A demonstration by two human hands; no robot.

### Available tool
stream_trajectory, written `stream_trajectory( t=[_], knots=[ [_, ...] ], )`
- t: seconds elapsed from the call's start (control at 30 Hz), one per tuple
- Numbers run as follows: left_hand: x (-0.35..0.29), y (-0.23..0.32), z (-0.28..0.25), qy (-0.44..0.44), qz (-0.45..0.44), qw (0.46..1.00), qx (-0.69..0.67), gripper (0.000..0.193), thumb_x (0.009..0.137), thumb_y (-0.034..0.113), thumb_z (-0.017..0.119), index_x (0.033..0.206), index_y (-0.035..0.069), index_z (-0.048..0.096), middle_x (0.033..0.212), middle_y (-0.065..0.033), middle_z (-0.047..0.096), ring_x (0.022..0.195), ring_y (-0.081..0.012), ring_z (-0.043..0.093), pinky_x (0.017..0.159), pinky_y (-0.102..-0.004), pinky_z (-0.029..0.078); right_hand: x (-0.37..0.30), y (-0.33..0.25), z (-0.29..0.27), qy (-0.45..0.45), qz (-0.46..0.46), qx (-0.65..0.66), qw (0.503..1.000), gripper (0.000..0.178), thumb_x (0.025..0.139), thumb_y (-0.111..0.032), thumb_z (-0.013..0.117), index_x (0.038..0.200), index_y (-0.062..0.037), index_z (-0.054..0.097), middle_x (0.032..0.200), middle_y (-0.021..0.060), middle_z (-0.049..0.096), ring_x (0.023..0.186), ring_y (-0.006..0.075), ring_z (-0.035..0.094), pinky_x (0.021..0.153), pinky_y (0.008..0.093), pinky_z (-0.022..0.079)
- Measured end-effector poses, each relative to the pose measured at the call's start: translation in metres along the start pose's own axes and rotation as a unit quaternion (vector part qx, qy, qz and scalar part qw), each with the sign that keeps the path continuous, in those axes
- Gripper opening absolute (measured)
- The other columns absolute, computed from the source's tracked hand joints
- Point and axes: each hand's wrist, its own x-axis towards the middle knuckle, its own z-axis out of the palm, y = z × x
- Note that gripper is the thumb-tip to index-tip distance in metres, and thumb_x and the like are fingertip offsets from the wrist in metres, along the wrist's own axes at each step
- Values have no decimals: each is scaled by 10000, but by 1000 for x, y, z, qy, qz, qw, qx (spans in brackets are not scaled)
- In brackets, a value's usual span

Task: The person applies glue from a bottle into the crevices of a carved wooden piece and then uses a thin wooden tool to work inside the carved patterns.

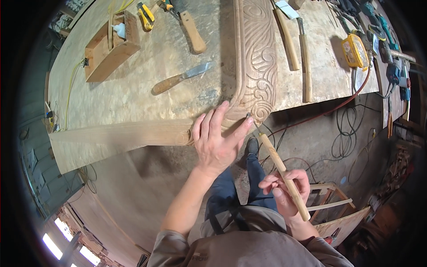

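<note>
A carved wooden frame piece point(258, 49) with scrolls and flowing grooves lies on the bench, its corner at the near edge. My left hand point(218, 142) lies over that corner with fingers spread, one digit reaching to the thin metal blade of a carving chisel. Held by its long wooden handle point(278, 158), the chisel slants up and left from my right hand point(291, 189), whose fingers are wrapped round it. Its tip meets the spiral end of the carving; the exact contact is hidden by my fingertip.
On the bench point(133, 102) lie a wood-handled knife point(182, 78), a broad wooden-handled tool point(192, 33), an open wooden box point(113, 46) and a yellow cutter point(146, 17). Two long-handled chisels point(306, 62) and a yellow work light point(355, 51) are rightward. Cables point(344, 129) coil on the floor.
</note>
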Motion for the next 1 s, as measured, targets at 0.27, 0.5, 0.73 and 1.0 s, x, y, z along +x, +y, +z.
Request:
stream_trajectory(
  t=[0.27, 0.5, 0.73, 1.0],
  knots=[
    [5, 0, -2, -23, 0, 1000, -9, 625, 760, 249, 822, 1362, 341, 682, 1450, -158, 566, 1233, -335, 583, 1080, -476, 396, 42, 28, 30, 176, -44, -189, 965, 183, 1007, -84, 630, 1157, 20, 616, 877, 88, 657, 729, 129, 611, 646, 246, 481],
    [9, -17, -9, -62, 66, 996, -20, 531, 916, 405, 713, 1434, 324, 631, 1479, -173, 551, 1234, -319, 585, 1023, -450, 410, 48, 54, 41, 113, -211, -426, 873, 219, 971, -59, 644, 1159, 52, 644, 935, 148, 688, 781, 176, 664, 709, 278, 528],
    [10, -14, -8, -37, 56, 998, 1, 386, 988, 315, 635, 1364, 392, 671, 1444, -126, 609, 1166, -252, 623, 1006, -377, 407, 57, 64, 43, 139, -298, -455, 828, 238, 859, 26, 688, 1093, 66, 682, 917, 191, 729, 735, 247, 713, 687, 315, 580],
    [7, -15, -6, -33, 51, 998, 13, 350, 993, 332, 631, 1331, 396, 698, 1453, -128, 604, 1170, -247, 628, 1004, -372, 405, 52, 63, 44, 120, -268, -437, 850, 287, 829, 91, 694, 1116, 73, 696, 939, 207, 733, 751, 263, 726, 677, 313, 588]
  ],
)
